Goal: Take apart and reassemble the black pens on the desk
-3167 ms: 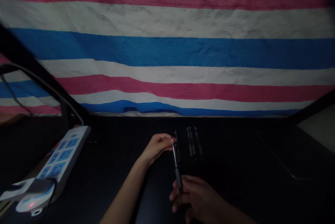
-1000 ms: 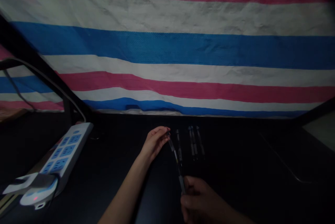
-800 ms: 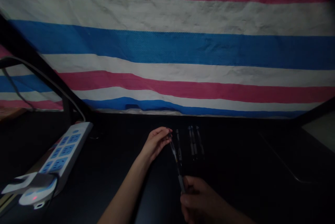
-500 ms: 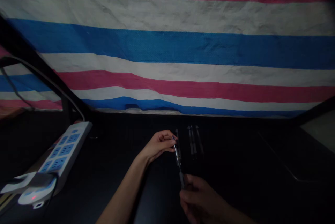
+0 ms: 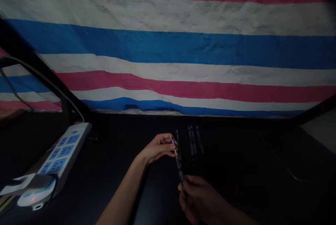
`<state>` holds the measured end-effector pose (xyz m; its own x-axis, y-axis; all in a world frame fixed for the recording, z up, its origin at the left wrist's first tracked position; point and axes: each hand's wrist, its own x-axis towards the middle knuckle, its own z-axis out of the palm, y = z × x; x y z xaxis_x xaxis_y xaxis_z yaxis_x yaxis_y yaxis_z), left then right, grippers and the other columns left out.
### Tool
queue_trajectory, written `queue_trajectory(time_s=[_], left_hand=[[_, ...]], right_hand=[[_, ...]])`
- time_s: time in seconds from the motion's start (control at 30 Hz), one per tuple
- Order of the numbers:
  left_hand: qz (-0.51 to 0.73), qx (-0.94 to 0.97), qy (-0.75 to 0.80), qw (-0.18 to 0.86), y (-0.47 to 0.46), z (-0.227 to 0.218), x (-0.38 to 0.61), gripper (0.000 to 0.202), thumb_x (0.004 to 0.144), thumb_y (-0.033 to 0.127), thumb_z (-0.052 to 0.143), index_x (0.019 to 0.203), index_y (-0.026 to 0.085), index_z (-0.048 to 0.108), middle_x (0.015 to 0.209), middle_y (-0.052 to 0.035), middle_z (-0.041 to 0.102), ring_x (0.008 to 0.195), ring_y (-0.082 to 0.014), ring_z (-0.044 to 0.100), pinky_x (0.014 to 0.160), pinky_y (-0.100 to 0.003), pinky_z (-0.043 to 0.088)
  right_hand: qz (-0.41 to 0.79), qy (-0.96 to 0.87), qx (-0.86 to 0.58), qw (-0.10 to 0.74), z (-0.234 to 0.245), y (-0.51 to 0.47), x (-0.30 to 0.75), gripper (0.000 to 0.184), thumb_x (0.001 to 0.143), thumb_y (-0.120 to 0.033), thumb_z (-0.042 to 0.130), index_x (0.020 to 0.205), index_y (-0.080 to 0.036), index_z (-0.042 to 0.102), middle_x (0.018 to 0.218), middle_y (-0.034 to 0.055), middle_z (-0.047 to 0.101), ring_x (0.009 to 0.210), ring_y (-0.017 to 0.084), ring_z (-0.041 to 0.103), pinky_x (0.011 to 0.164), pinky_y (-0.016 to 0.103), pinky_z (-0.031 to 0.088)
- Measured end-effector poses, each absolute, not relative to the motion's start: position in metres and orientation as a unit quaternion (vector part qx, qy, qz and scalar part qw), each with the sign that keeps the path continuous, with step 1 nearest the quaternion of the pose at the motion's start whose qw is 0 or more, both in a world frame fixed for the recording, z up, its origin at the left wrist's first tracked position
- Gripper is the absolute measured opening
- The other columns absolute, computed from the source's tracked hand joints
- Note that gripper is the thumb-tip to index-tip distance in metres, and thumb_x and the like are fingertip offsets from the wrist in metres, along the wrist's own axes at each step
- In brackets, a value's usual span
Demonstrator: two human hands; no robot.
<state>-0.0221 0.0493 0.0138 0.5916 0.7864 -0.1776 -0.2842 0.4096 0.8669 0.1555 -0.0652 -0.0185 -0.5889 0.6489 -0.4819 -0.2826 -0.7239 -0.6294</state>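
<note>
The left hand (image 5: pixel 158 150) is pinching the upper end of a slim pen (image 5: pixel 176 157), thumb pressing on its front side and the tip of that end poking out just past the thumb. The fingers of the right hand (image 5: pixel 197 195) are closing around the pen's lower, darker end, so the pen is slanting between both sets of fingers, lower and nearer the wearer on the right-hand side. The light is being too dim to show whether the barrel between them is one piece or parted. Just to the right of the left fingers, a second pen (image 5: pixel 179 151) is lying on the black desk (image 5: pixel 107 165), partly hiding behind the held one. A little farther right of those fingers, three more pens (image 5: pixel 193 142) are lying side by side, two close together and one slightly apart. Well to the left of the left fingers, a white power strip (image 5: pixel 61 155) with blue sockets is resting at an angle, a plug (image 5: pixel 39 182) sitting in its near end and a red light glowing there. Beyond the fingers, a red, white and blue striped tarp (image 5: pixel 168 48) is hanging across the back.
</note>
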Motion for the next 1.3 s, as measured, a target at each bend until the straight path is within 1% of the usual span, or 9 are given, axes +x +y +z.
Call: queue_trajectory(time_s=[0.13, 0.23, 0.4, 0.5, 0.67, 0.87, 1.03, 1.2, 1.3], left_hand=[[0.354, 0.414, 0.294, 0.785, 0.051, 0.012, -0.022, 0.024, 0.064, 0.022, 0.083, 0.075, 0.011, 0.064, 0.070, -0.0036, 0.067, 0.060, -0.0119, 0.066, 0.057, -0.019, 0.056], [0.364, 0.410, 0.291, 0.784, 0.052, 0.010, -0.021, 0.024, 0.066, 0.022, 0.082, 0.076, 0.011, 0.063, 0.070, -0.0032, 0.067, 0.060, -0.0113, 0.066, 0.057, -0.018, 0.056], [0.366, 0.407, 0.288, 0.786, 0.052, 0.009, -0.021, 0.026, 0.064, 0.022, 0.083, 0.075, 0.010, 0.062, 0.068, -0.0037, 0.067, 0.059, -0.0120, 0.066, 0.055, -0.018, 0.056], [0.369, 0.406, 0.286, 0.786, 0.052, 0.010, -0.022, 0.026, 0.065, 0.023, 0.082, 0.075, 0.010, 0.062, 0.067, -0.0029, 0.067, 0.058, -0.0113, 0.066, 0.055, -0.018, 0.056], [0.368, 0.408, 0.281, 0.787, 0.051, 0.011, -0.021, 0.024, 0.066, 0.022, 0.082, 0.075, 0.011, 0.062, 0.067, -0.0034, 0.068, 0.058, -0.0114, 0.066, 0.055, -0.018, 0.056], [0.371, 0.411, 0.271, 0.788, 0.052, 0.009, -0.022, 0.023, 0.067, 0.021, 0.081, 0.077, 0.011, 0.062, 0.067, -0.0028, 0.067, 0.058, -0.0108, 0.065, 0.055, -0.017, 0.056], [0.369, 0.416, 0.262, 0.788, 0.052, 0.009, -0.022, 0.023, 0.067, 0.021, 0.081, 0.076, 0.011, 0.062, 0.067, -0.0033, 0.067, 0.058, -0.0115, 0.065, 0.054, -0.018, 0.056], [0.371, 0.418, 0.258, 0.788, 0.052, 0.009, -0.021, 0.023, 0.068, 0.021, 0.080, 0.076, 0.012, 0.062, 0.066, -0.0024, 0.066, 0.058, -0.0113, 0.065, 0.053, -0.018, 0.055], [0.372, 0.419, 0.259, 0.787, 0.052, 0.008, -0.022, 0.023, 0.067, 0.021, 0.081, 0.076, 0.012, 0.062, 0.066, -0.0022, 0.066, 0.058, -0.0114, 0.065, 0.053, -0.018, 0.055]], right_hand=[[0.855, -0.225, -0.352, 0.307, -0.018, -0.064, 0.156, 0.053, 0.081, -0.063, 0.054, 0.103, -0.015, 0.048, 0.073, 0.0064, 0.069, 0.052, 0.016, 0.065, 0.038, 0.019, 0.039], [0.840, -0.249, -0.365, 0.314, -0.015, -0.064, 0.155, 0.050, 0.078, -0.056, 0.064, 0.103, -0.018, 0.045, 0.081, 0.0076, 0.071, 0.062, 0.018, 0.068, 0.038, 0.018, 0.040], [0.824, -0.266, -0.390, 0.314, -0.015, -0.067, 0.153, 0.044, 0.079, -0.058, 0.061, 0.087, -0.018, 0.046, 0.074, 0.0057, 0.069, 0.058, 0.017, 0.066, 0.036, 0.016, 0.036], [0.829, -0.259, -0.385, 0.313, -0.015, -0.067, 0.153, 0.050, 0.081, -0.063, 0.054, 0.094, -0.015, 0.049, 0.077, 0.0089, 0.070, 0.058, 0.017, 0.066, 0.037, 0.018, 0.039], [0.811, -0.296, -0.389, 0.321, -0.017, -0.067, 0.153, 0.045, 0.076, -0.052, 0.068, 0.094, -0.019, 0.043, 0.075, 0.0049, 0.070, 0.056, 0.016, 0.066, 0.034, 0.015, 0.038], [0.823, -0.253, -0.390, 0.326, -0.015, -0.068, 0.151, 0.054, 0.079, -0.066, 0.055, 0.097, -0.017, 0.044, 0.075, 0.0079, 0.069, 0.055, 0.018, 0.066, 0.037, 0.020, 0.043], [0.810, -0.293, -0.396, 0.318, -0.013, -0.068, 0.152, 0.048, 0.073, -0.054, 0.069, 0.088, -0.020, 0.040, 0.070, 0.0024, 0.068, 0.048, 0.014, 0.062, 0.034, 0.017, 0.041], [0.828, -0.262, -0.384, 0.315, -0.011, -0.067, 0.152, 0.055, 0.076, -0.067, 0.055, 0.097, -0.017, 0.044, 0.071, 0.0052, 0.068, 0.050, 0.016, 0.064, 0.036, 0.020, 0.043], [0.812, -0.285, -0.406, 0.306, -0.006, -0.066, 0.151, 0.051, 0.073, -0.059, 0.066, 0.094, -0.019, 0.042, 0.072, 0.0039, 0.068, 0.050, 0.015, 0.063, 0.034, 0.016, 0.040]])
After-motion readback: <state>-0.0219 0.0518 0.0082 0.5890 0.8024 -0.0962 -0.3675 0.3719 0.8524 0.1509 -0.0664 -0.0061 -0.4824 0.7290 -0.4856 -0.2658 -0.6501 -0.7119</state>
